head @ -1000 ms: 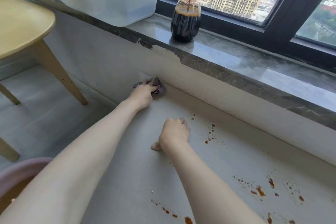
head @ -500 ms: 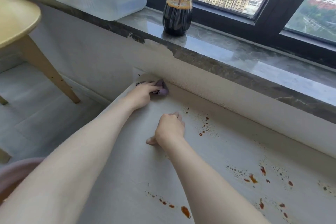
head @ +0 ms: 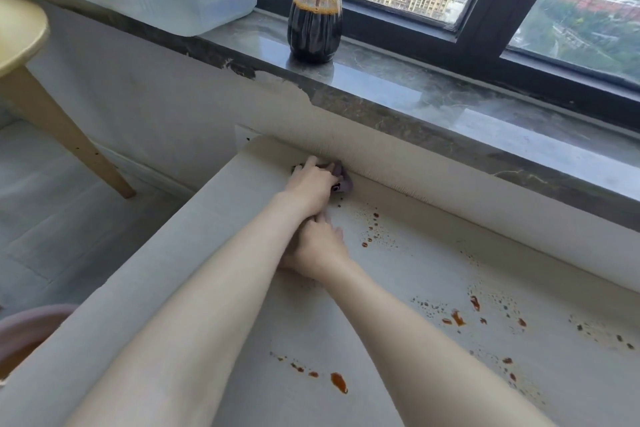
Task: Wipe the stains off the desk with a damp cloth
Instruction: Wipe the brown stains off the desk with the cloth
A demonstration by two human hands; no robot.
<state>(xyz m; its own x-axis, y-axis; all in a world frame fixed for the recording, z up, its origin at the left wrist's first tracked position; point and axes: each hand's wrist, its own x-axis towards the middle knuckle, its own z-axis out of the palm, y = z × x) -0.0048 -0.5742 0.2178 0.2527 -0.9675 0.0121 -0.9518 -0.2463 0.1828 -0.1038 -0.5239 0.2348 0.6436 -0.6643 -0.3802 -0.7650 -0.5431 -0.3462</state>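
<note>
At back edge of desk [head: 207, 239], beneath windowsill [head: 398, 90]: left hand [head: 313, 184] stretched forward, clutching purple cloth [head: 342, 181] against wall [head: 450, 184]; right hand [head: 318, 246] braced on desk, curled, holding nothing. Cloth has slid rightward from corner toward stains [head: 372, 232].

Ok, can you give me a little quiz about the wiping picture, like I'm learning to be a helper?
1. True or false: the spray bottle stands on the floor.
2. Which hand grips the cloth? A left, B right, C both.
3. Fill the gap: orange-brown stains dot the ___.
Key: 1 false, it stands on the windowsill. 2 A, the left hand. 3 desk.
</note>
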